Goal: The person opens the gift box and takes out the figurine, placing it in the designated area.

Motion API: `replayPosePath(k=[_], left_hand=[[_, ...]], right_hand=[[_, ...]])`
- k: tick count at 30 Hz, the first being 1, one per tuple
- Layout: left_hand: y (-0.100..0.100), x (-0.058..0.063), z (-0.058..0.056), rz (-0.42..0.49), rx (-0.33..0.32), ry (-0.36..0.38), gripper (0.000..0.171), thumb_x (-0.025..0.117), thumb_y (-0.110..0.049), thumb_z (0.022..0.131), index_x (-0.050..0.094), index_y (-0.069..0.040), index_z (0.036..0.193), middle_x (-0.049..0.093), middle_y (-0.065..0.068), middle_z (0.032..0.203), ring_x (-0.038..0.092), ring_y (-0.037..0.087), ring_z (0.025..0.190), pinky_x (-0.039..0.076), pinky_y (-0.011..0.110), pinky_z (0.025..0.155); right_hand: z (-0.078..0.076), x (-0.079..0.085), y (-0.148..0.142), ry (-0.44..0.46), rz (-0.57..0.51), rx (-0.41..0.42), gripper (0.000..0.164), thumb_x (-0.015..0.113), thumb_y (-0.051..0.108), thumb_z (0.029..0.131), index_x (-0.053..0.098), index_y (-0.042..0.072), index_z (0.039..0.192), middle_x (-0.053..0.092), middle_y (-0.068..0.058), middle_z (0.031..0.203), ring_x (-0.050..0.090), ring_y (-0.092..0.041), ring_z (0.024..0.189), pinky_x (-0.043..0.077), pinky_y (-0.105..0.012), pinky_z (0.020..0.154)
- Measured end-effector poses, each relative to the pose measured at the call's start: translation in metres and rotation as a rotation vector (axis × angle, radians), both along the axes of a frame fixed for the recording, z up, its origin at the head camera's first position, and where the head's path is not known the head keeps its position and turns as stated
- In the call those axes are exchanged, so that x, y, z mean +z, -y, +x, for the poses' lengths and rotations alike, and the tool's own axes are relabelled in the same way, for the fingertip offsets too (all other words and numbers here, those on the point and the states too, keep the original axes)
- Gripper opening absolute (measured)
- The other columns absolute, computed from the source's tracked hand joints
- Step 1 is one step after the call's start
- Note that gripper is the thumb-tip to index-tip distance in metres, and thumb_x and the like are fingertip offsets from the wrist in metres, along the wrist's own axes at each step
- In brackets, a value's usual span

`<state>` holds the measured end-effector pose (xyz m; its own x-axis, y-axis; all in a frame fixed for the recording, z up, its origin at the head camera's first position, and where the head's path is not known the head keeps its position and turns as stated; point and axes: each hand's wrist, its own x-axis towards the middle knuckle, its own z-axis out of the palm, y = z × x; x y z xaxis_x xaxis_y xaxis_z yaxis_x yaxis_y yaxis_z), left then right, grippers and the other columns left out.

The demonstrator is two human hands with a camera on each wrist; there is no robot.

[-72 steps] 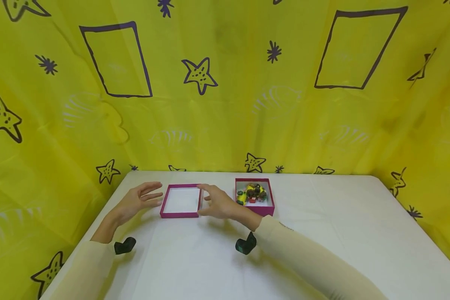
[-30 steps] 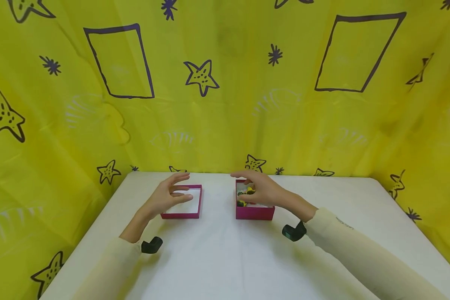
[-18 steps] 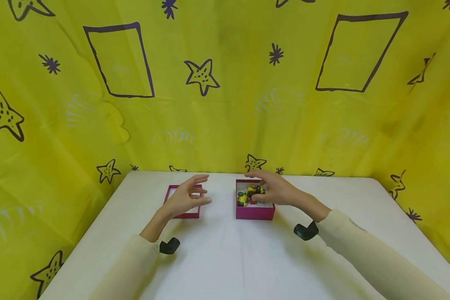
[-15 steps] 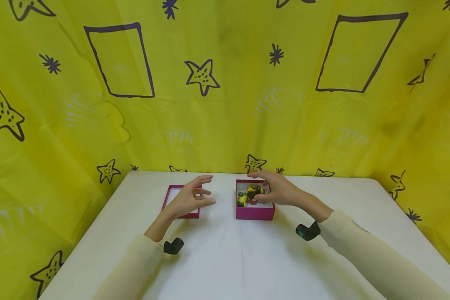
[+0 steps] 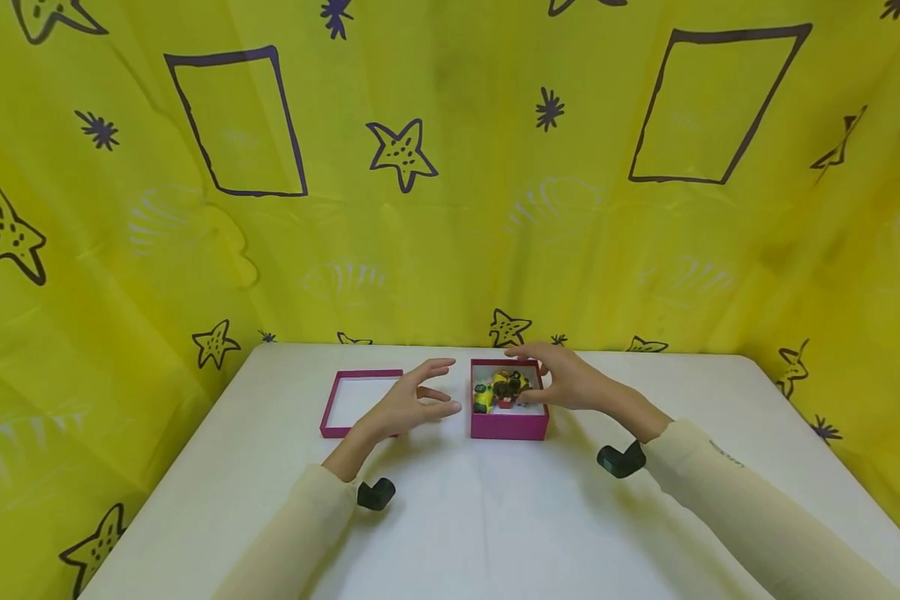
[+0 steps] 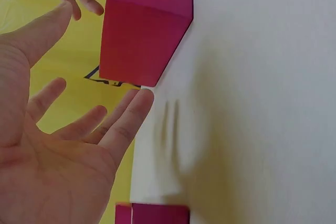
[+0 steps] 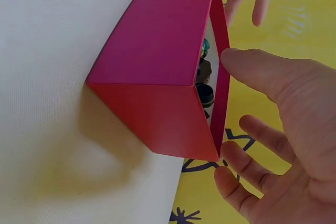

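A magenta box (image 5: 509, 427) stands on the white table, its top uncovered. Inside lie several small toy figures (image 5: 504, 387) in yellow, green, brown and red. My right hand (image 5: 570, 379) hovers at the box's right side, thumb over the opening and fingers spread past the far right corner; it holds nothing. In the right wrist view the thumb is near the rim, and whether it touches cannot be told. My left hand (image 5: 412, 398) reaches toward the box's left side, fingers extended and apart from it. Behind its wrist lies a shallow magenta lid (image 5: 332, 400) with a white inside, partly hidden.
The white table (image 5: 450, 517) ends at a yellow curtain (image 5: 465, 250) printed with dark starfish and frame outlines. Dark wrist cameras (image 5: 376, 494) sit on both cuffs.
My left hand has moved right, from beside the lid, across it, to near the box. My right hand has gone from the lid's right edge to the box's right side. Lid and box stay put.
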<state>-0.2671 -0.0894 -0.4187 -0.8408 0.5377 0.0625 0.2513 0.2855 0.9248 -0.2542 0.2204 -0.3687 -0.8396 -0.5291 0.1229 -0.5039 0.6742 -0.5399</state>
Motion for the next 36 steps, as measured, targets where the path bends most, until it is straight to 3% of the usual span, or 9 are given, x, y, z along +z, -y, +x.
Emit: replayPosePath(k=[8, 16, 26, 31, 36], left_hand=[[-0.015, -0.005, -0.001, 0.052, -0.044, 0.070, 0.076, 0.078, -0.020, 0.094, 0.038, -0.016, 0.158, 0.036, 0.022, 0.160, 0.064, 0.034, 0.121, 0.062, 0.041, 0.086], [-0.023, -0.005, 0.000, 0.076, -0.047, 0.193, 0.077, 0.078, -0.019, 0.094, 0.037, -0.020, 0.159, 0.035, 0.022, 0.160, 0.059, 0.037, 0.128, 0.061, 0.043, 0.088], [-0.029, -0.006, -0.002, 0.067, -0.071, 0.238, 0.077, 0.078, -0.015, 0.093, 0.038, -0.021, 0.159, 0.040, 0.020, 0.157, 0.059, 0.035, 0.128, 0.061, 0.041, 0.089], [-0.030, -0.007, -0.002, 0.085, -0.084, 0.221, 0.075, 0.076, -0.010, 0.094, 0.038, -0.016, 0.158, 0.042, 0.023, 0.154, 0.059, 0.037, 0.128, 0.060, 0.041, 0.090], [-0.029, -0.007, -0.002, 0.067, -0.077, 0.185, 0.075, 0.077, -0.011, 0.093, 0.038, -0.014, 0.158, 0.045, 0.023, 0.152, 0.058, 0.039, 0.128, 0.058, 0.041, 0.095]], right_hand=[[-0.006, -0.005, -0.001, -0.027, 0.045, 0.057, 0.065, 0.085, 0.014, 0.086, 0.056, 0.001, 0.142, 0.062, -0.020, 0.134, 0.059, -0.039, 0.112, 0.056, -0.055, 0.089], [-0.009, -0.003, 0.004, 0.001, 0.131, 0.044, 0.061, 0.085, 0.014, 0.085, 0.059, 0.000, 0.139, 0.065, -0.016, 0.124, 0.059, -0.034, 0.098, 0.054, -0.035, 0.080], [-0.014, -0.002, 0.012, 0.014, 0.271, -0.018, 0.060, 0.087, 0.018, 0.084, 0.061, 0.006, 0.138, 0.067, -0.013, 0.125, 0.062, -0.031, 0.104, 0.058, -0.046, 0.088], [-0.014, -0.004, 0.014, -0.006, 0.312, -0.032, 0.057, 0.087, 0.017, 0.084, 0.062, 0.005, 0.134, 0.068, -0.012, 0.123, 0.063, -0.030, 0.108, 0.056, -0.051, 0.095], [-0.016, -0.006, 0.016, 0.015, 0.325, -0.056, 0.055, 0.087, 0.016, 0.084, 0.062, 0.007, 0.132, 0.069, -0.011, 0.118, 0.064, -0.029, 0.105, 0.057, -0.051, 0.093]])
